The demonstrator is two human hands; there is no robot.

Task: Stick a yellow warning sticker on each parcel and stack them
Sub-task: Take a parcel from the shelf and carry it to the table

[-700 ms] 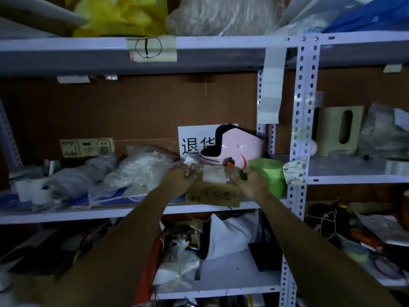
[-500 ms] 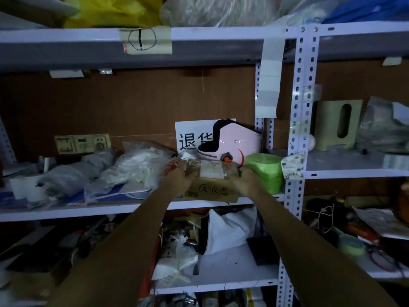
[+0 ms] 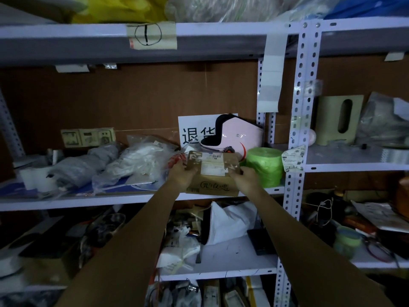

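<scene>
head view takes in a metal rack [image 3: 306, 129] crowded with goods, and the middle shelf [image 3: 88, 202] runs across the frame from 9 to 3 o'clock. on it, clear bagged goods [image 3: 141, 162] lie at 9 o'clock of the brown cardboard parcel [image 3: 213, 176], which sits at the shelf's front edge near the centre, with a green roll [image 3: 264, 166] just beside it at 3 o'clock. the left grip [image 3: 182, 176] clasps the parcel's left side and the right grip [image 3: 247, 179] its right side, fingers curled over the top edges. a white shipping label [image 3: 213, 166] lies on top, but no yellow warning sticker shows on any visible face. no sticker sheet or stack of parcels is in view, so the task looks barely begun: this parcel awaits its sticker and stacking.
</scene>
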